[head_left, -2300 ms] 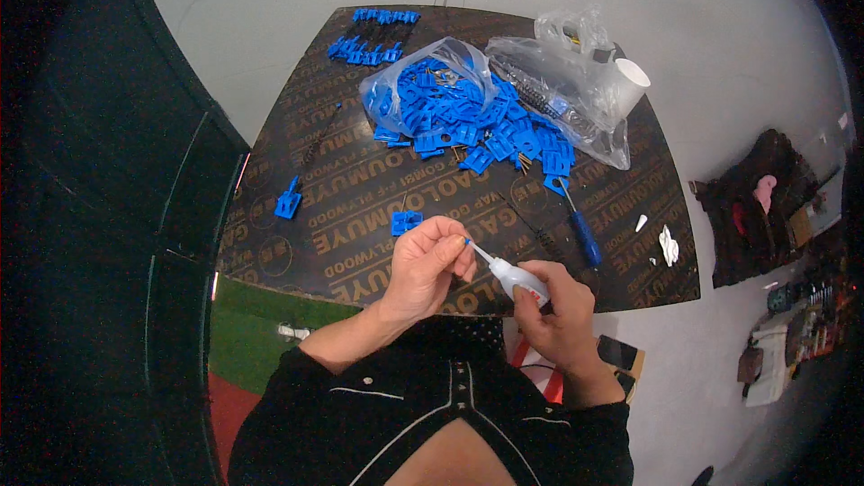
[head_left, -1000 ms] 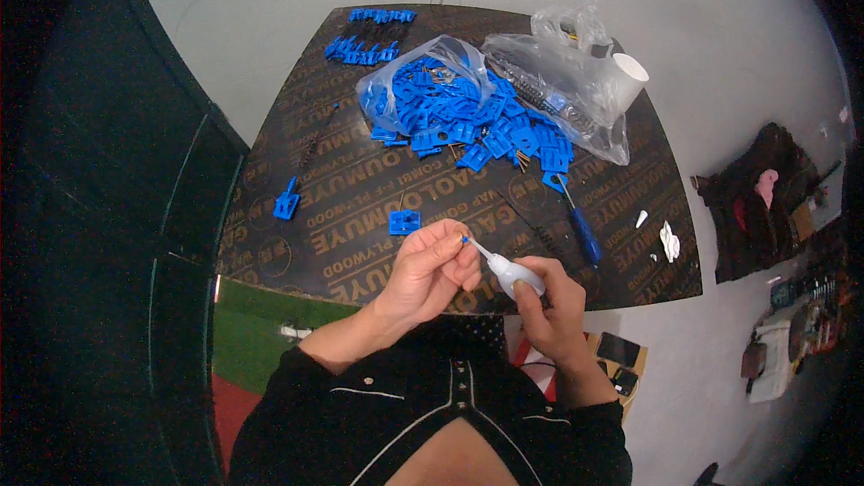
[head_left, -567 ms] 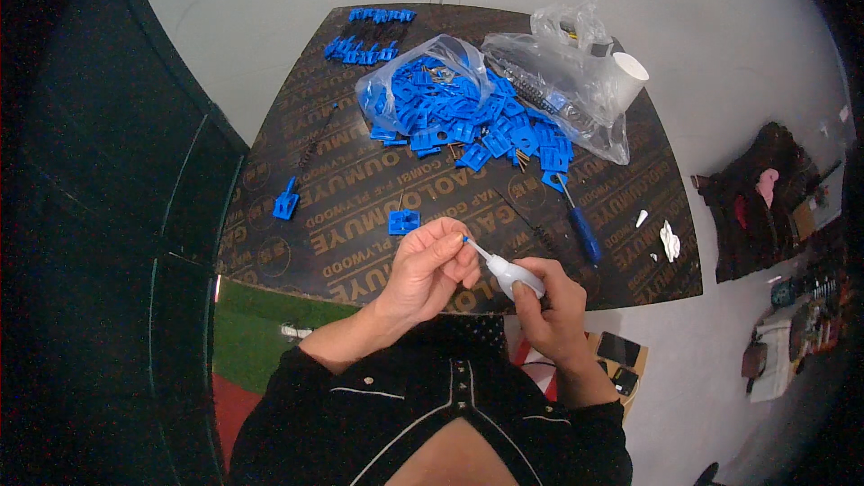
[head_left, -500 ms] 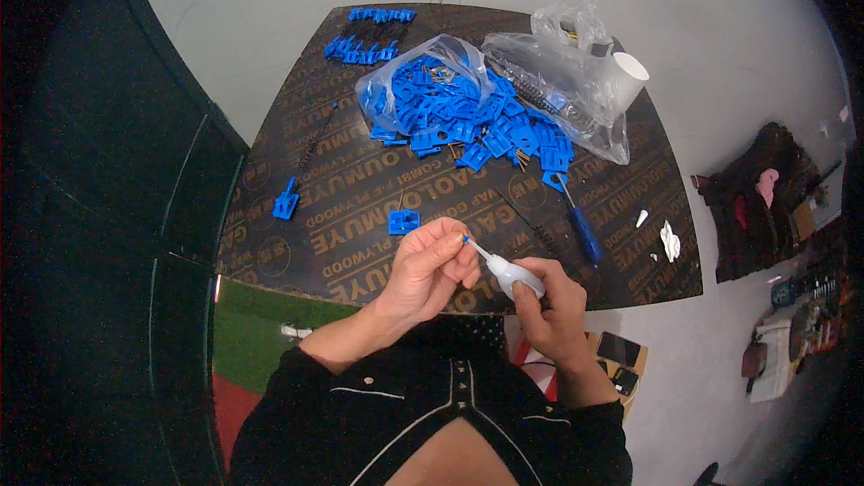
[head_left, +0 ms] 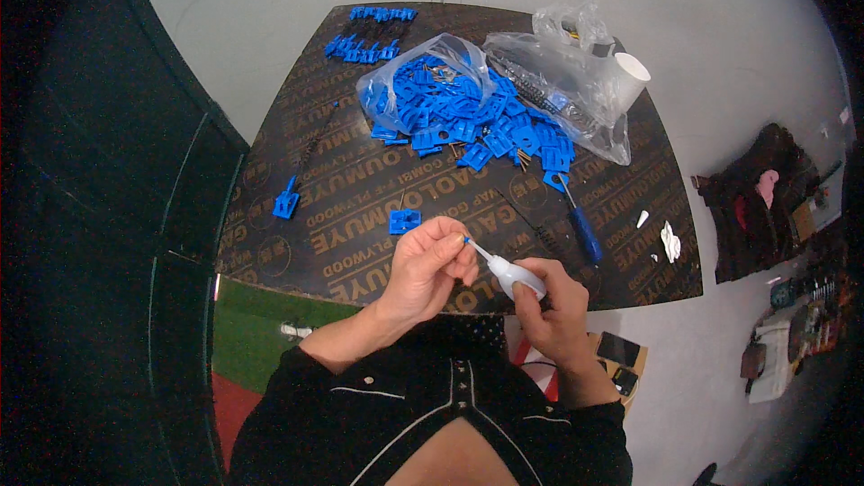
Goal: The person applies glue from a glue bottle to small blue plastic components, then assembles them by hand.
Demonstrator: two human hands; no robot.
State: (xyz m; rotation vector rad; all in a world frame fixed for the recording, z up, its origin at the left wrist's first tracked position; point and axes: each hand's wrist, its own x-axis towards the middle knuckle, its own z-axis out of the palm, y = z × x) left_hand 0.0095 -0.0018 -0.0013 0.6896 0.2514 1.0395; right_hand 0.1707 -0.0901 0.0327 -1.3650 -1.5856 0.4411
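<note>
This is a small workshop, an assembly bench by the look of it. A dark printed plywood board [head_left: 360, 216] serves as the worktop, set on a bare grey floor [head_left: 720, 54]. A heap of identical blue plastic parts [head_left: 468, 121] spills from a clear plastic bag [head_left: 396, 81], more sit in a row [head_left: 364, 47] at the far edge, and a blue-handled screwdriver [head_left: 580, 225] lies ready. Bags and clutter [head_left: 765, 207] sit on the floor at right.

A dark plywood tabletop [head_left: 297, 256] stands on pale grey floor [head_left: 738, 63] — green mat [head_left: 261, 319] below (dark panelling left).
</note>
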